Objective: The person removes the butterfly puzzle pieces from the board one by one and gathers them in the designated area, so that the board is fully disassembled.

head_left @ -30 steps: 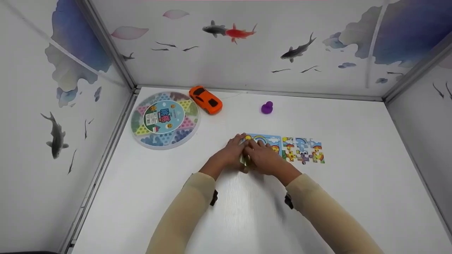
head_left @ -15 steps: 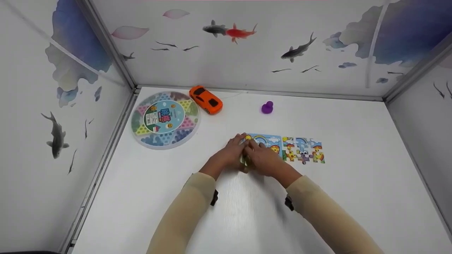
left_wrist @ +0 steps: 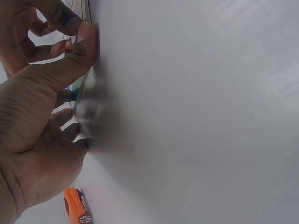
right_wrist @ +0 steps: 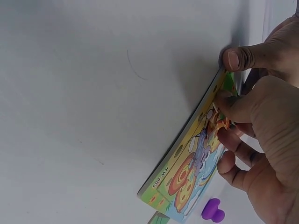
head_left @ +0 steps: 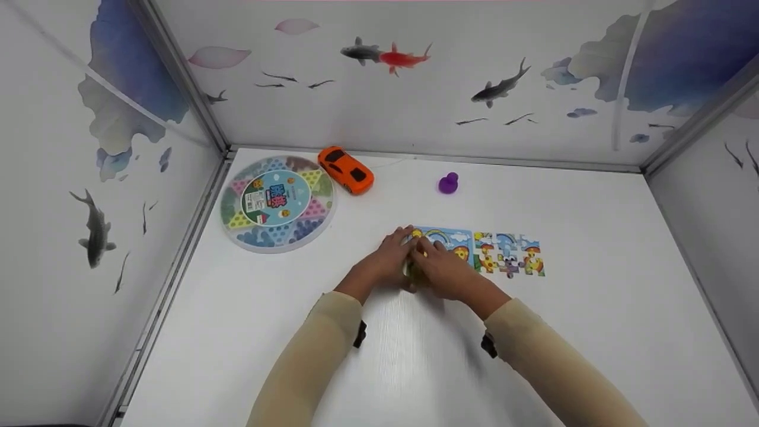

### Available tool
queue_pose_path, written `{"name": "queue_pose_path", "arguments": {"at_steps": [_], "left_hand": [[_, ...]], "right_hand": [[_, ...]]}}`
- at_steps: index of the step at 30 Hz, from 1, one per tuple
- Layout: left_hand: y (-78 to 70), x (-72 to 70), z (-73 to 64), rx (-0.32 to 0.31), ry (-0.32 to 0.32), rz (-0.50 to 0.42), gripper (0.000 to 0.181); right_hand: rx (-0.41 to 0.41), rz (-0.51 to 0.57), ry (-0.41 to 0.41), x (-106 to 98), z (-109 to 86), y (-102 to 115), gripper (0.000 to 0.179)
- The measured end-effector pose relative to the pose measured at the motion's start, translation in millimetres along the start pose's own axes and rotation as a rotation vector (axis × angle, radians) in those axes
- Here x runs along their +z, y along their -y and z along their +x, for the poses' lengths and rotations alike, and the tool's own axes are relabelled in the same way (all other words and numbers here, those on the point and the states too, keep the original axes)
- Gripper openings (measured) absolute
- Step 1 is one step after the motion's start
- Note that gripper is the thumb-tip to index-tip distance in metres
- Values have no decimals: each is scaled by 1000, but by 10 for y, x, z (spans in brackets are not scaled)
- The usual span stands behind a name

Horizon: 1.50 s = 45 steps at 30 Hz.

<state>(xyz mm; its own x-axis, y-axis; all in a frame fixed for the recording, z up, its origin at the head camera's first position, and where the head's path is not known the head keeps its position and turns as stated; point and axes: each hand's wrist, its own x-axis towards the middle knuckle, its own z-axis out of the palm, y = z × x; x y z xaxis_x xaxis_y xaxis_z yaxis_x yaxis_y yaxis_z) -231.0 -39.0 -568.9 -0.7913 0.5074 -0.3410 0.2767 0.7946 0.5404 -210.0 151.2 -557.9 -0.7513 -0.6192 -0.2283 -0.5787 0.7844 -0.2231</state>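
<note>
On a white table [head_left: 391, 367], one round game set [head_left: 276, 198] lies between 9 and 10 o'clock from one illustrated puzzle board [head_left: 456, 237], with one orange toy car [head_left: 345, 170] just beside the set, at 10 o'clock from the board. The left hand [head_left: 388, 258] holds the board's left end, its thumb against the near edge. The right hand [head_left: 442, 268] bends its fingers narrowly over the board; whether they pinch anything cannot be told. One purple toy [head_left: 449, 183] stands at 12 o'clock. At 3 o'clock, just beside the board, six jigsaw pieces [head_left: 509, 244] lie in two rows of three.
</note>
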Motion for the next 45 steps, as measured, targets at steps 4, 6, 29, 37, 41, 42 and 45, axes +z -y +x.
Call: {"name": "queue_pose_path", "arguments": {"at_steps": [4, 6, 29, 37, 41, 42, 45], "left_hand": [[-15, 7, -7, -7, -2, 16, 112], [-18, 9, -6, -8, -4, 19, 112], [21, 9, 27, 30, 3, -22, 113], [-6, 2, 2, 5, -10, -46, 113], [-2, 5, -2, -5, -8, -48, 113], [-2, 5, -3, -7, -6, -52, 113], [1, 5, -5, -6, -4, -54, 113]], "right_hand": [[-5, 44, -11, -2, -35, -14, 57], [-13, 50, -23, 1, -47, -23, 53], [-34, -17, -235, 53, -299, -314, 34], [-8, -15, -275, 48, -510, -464, 38], [-13, -6, -293, 58, -608, -537, 38], [-19, -3, -299, 64, -634, -558, 38], [-40, 10, -321, 82, -714, -618, 35]]}}
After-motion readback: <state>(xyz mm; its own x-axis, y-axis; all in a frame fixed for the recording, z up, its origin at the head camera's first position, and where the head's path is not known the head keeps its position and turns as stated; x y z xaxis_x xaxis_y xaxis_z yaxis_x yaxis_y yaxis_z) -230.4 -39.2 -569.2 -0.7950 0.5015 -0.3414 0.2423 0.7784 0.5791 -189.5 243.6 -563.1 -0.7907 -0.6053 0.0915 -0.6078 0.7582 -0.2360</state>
